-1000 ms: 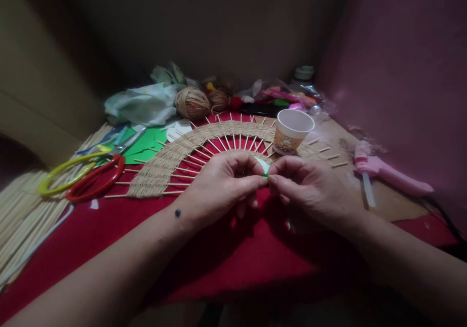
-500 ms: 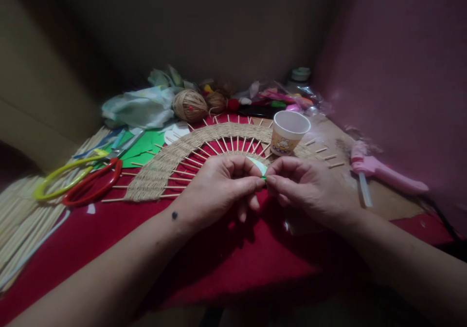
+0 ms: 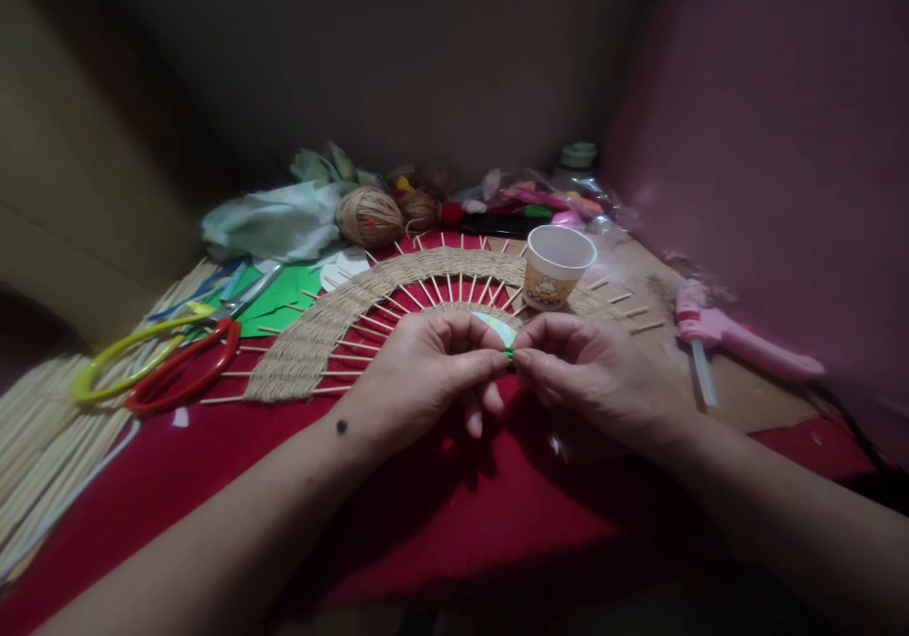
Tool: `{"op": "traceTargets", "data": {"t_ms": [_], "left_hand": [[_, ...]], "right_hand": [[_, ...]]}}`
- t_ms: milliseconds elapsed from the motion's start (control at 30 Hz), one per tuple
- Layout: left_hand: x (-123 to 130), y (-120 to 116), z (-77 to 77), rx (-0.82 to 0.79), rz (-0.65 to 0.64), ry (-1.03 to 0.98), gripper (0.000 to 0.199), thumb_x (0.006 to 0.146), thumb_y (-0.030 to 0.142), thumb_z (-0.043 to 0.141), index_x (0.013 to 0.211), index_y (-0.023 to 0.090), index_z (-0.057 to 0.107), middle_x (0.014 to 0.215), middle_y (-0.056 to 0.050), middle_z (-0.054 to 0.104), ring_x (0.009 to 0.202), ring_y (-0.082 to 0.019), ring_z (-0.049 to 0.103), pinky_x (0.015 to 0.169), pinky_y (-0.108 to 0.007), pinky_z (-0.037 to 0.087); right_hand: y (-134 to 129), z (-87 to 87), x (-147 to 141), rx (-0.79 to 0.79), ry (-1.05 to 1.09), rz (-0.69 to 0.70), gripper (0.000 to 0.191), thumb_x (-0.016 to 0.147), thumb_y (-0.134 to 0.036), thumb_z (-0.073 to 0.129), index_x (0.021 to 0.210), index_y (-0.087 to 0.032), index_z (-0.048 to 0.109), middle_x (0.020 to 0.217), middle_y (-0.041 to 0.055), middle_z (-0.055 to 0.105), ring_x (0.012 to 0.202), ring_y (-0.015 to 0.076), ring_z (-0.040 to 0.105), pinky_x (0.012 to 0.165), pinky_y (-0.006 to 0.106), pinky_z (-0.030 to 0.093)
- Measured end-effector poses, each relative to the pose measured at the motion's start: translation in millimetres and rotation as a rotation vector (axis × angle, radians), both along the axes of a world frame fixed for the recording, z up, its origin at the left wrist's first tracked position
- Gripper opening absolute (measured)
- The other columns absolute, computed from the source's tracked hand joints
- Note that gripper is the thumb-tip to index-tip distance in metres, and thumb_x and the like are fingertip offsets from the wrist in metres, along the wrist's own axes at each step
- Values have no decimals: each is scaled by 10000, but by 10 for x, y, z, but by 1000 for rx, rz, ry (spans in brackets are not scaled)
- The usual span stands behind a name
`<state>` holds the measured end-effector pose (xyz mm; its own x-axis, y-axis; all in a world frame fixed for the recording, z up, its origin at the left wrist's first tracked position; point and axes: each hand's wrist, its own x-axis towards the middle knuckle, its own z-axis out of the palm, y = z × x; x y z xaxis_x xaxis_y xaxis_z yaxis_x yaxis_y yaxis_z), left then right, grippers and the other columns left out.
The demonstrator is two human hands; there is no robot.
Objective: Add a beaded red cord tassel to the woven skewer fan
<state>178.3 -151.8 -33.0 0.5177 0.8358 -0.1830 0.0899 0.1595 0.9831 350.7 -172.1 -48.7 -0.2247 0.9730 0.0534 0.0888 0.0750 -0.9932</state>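
My left hand (image 3: pixel 440 366) and my right hand (image 3: pixel 589 366) meet near the middle, thumbs and forefingers pinched on a small green piece (image 3: pixel 508 353). Most of that piece is covered by the fingertips, so its kind cannot be made out. Behind the hands lies a half-round woven twine fan (image 3: pixel 294 352) with thin wooden sticks poking out along its inner and outer edges. A pale green and white patch (image 3: pixel 497 326) shows just beyond my fingertips. Close behind my right hand a paper cup (image 3: pixel 558 272) with a rabbit picture stands upright at the fan.
Scissors (image 3: pixel 188 390) with red and yellow handles lie at left on green sheets (image 3: pixel 284 300), beside a bundle of sticks (image 3: pixel 43 437). A twine ball (image 3: pixel 369 217) and plastic bags sit at the back. A pink glue gun (image 3: pixel 745 338) rests on cardboard (image 3: pixel 753 395) at right.
The view has shifted slightly, so the table things sit a little lower. Both hands keep their pinch on the green piece, with fingertips a touch closer together.
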Motion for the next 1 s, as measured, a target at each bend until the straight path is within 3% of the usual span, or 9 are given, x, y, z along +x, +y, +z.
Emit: {"op": "traceTargets", "data": {"t_ms": [800, 933, 1000], "left_hand": [[30, -28, 57, 16, 44, 72, 74, 779, 192, 625, 753, 141, 578, 531, -8, 635, 377, -92, 540, 359, -164, 406], [22, -31, 57, -3, 35, 64, 94, 799, 225, 614, 768, 145, 575, 536, -6, 629, 388, -92, 540, 355, -163, 400], [19, -32, 57, -16, 39, 66, 91, 801, 226, 611, 779, 147, 571, 540, -6, 630, 392, -98, 546, 359, -170, 409]], "right_hand": [[25, 26, 7, -32, -4, -17, 78, 738, -191, 656, 739, -152, 588, 567, -57, 531, 434, 37, 437, 398, 157, 334], [28, 43, 34, -75, -25, 48, 109, 794, -262, 628, 794, -157, 603, 606, -36, 568, 447, 48, 474, 387, 158, 339], [-7, 87, 61, -61, -46, 53, 164, 825, -324, 601, 875, -170, 623, 693, -3, 625, 521, 83, 553, 435, 186, 410]]}}
